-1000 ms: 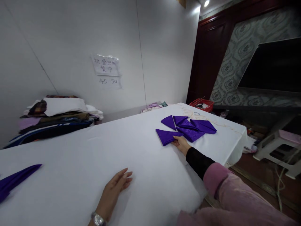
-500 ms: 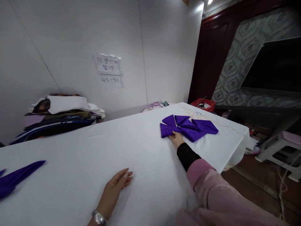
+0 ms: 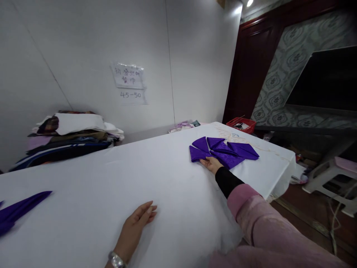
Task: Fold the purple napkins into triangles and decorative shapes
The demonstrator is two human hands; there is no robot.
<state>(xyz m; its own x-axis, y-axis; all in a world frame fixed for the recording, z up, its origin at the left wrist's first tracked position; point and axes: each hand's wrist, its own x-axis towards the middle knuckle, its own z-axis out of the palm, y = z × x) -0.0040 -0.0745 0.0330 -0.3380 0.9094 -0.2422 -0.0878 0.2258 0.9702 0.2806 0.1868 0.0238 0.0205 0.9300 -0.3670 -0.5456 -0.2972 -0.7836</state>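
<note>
We see a glossy purple folded cloth [image 3: 197, 153] lying flat on the right half of a table spread with a smooth white tablecloth [image 3: 156, 175]. Its near edge looks thick and rounded, like a fold, its left edge is straight and short, and it narrows toward the right. A faint pattern shows in its sheen. Our right hand [image 3: 211, 164] touches that near edge with the fingertips; whether they pinch it, we cannot tell. Just beyond and to the right, matching purple pointed folds [image 3: 230, 160] fan out close together, with thin white gaps between some. Our left hand [image 3: 135, 223] is free, fingers loosely extended, nearer to us. At the near left lies a crumpled, pointed purple cloth [image 3: 25, 208], partly out of view.
</note>
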